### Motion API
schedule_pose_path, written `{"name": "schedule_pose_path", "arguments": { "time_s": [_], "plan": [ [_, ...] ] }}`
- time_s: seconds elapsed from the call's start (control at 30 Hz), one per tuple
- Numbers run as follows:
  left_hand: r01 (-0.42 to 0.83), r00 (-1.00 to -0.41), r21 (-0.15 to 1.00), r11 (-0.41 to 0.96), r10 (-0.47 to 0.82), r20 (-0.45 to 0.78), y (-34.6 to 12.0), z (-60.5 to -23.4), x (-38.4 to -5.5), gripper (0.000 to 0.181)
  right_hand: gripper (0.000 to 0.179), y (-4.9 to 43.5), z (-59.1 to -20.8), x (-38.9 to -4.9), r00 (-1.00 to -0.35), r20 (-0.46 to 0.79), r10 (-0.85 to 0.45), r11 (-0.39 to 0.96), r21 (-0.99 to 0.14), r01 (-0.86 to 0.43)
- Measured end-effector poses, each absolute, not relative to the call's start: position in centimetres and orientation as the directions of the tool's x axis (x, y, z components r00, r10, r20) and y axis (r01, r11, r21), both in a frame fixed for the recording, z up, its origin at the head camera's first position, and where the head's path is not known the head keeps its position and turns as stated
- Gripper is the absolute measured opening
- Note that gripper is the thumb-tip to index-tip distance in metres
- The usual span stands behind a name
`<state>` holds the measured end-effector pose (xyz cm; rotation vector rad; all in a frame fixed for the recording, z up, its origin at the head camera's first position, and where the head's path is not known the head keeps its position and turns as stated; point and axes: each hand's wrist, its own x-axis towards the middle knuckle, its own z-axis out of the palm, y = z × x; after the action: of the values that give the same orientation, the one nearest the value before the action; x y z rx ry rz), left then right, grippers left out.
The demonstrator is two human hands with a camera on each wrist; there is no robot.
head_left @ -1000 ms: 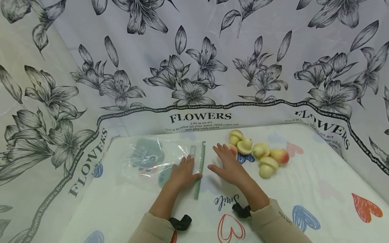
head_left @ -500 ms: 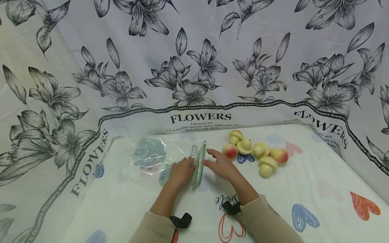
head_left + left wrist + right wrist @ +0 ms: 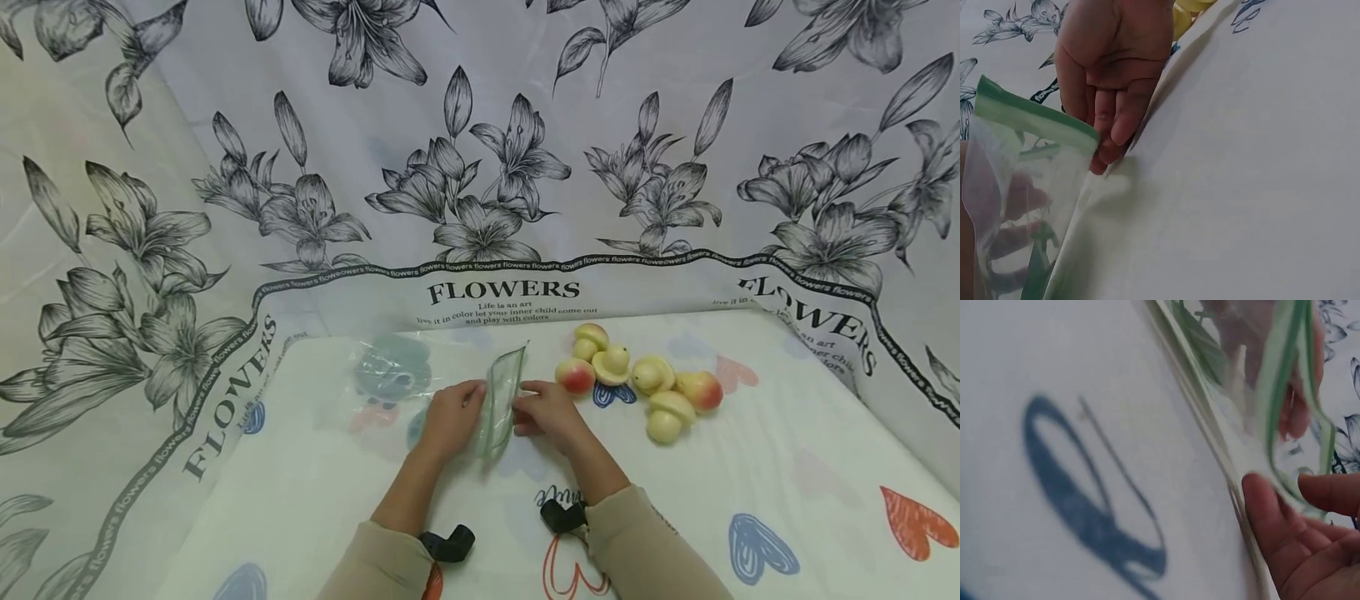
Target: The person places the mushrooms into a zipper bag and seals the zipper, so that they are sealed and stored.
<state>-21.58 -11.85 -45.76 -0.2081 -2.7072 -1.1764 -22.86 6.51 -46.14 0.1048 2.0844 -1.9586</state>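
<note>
A clear zip bag (image 3: 504,392) with a green-edged mouth stands partly raised between my hands, its mouth gaping. The rest of it lies flat to the left. My left hand (image 3: 452,421) holds the left side of the mouth; in the left wrist view its fingers (image 3: 1019,240) show through the plastic. On the other side, my right hand (image 3: 553,414) is at the mouth's edge, thumb and fingers (image 3: 1329,494) pinching the green rim (image 3: 1272,381) in the right wrist view. No contents show inside the bag.
Just right of my right hand lie several pale yellow mushroom-shaped pieces (image 3: 651,373), some with a red blush (image 3: 576,377). The white tablecloth (image 3: 660,492) has printed hearts. A flower-printed curtain (image 3: 517,208) stands behind and along the sides.
My right hand has come left from beside the mushroom-shaped pieces to the bag. The bag's mouth, flat at first, has been lifted and spread, and my left hand now grips its side.
</note>
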Motion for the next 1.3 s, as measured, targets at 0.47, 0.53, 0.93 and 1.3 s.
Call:
{"name": "schedule_pose_path", "arguments": {
  "time_s": [0.47,0.53,0.93,1.3],
  "plan": [
    [0.095,-0.966,0.986,0.134,-0.227,0.124,-13.4,-46.2,-22.6,0.029,0.022,6.6,-46.4,-22.9,-0.950,-0.273,-0.153,-0.004,-0.961,0.276],
    [0.086,-0.962,0.996,0.036,-0.259,0.092,-13.7,-46.3,-22.8,0.030,0.024,6.7,-46.2,-22.8,-0.949,-0.280,-0.148,-0.024,-0.958,0.286],
    [0.157,-0.917,0.919,-0.362,-0.400,-0.001,-15.6,-45.7,-23.7,0.030,0.034,7.1,-46.7,-23.3,-0.936,-0.332,-0.120,-0.052,-0.939,0.340],
    [0.124,-0.928,0.937,-0.326,-0.372,-0.007,-14.8,-45.4,-23.6,0.038,0.038,6.6,-45.5,-22.8,-0.980,-0.175,-0.094,0.051,-0.984,0.170]
  ]
}}
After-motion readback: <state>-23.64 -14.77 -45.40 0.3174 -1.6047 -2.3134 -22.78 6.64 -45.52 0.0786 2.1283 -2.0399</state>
